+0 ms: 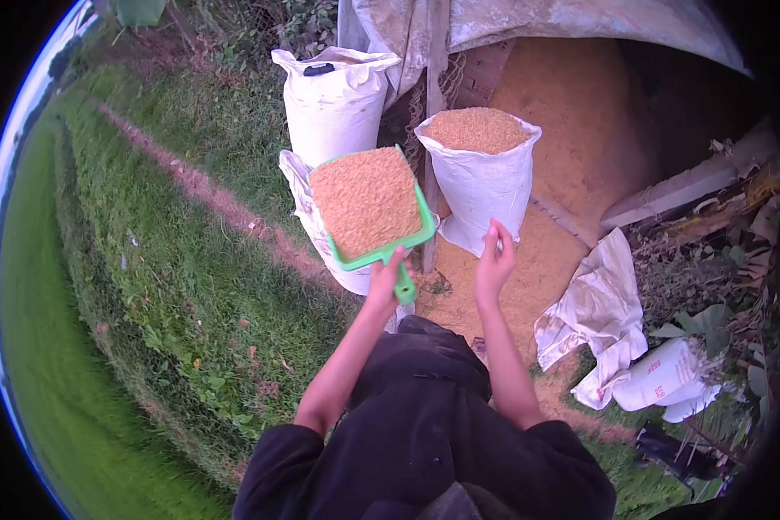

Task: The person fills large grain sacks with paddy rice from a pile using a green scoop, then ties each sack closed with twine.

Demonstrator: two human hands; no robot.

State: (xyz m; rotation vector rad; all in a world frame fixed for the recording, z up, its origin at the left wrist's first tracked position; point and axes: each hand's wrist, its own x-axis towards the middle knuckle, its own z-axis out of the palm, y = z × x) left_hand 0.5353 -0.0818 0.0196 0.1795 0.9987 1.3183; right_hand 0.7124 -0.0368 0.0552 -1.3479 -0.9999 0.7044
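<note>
My left hand (388, 276) is wrapped round the handle of a green dustpan (425, 221), which is heaped with a tan, husk-like grain material (366, 201). The dustpan is held out over the left side, in front of a white sack partly hidden behind it. Just below the full white sack (485, 186), my right hand (495, 260) is raised with its fingers loosely bent and slightly apart, nothing visible in them. That sack stands upright with its mouth open, filled to the top with the same tan material.
Another white sack (334, 108) stands at the back left with a dark object on its rim. A large tan heap (555, 113) lies under a tarp (598, 22). Crumpled sacks (594, 312) lie at right, near a wooden beam (693, 178). Grass (199, 321) slopes away at left.
</note>
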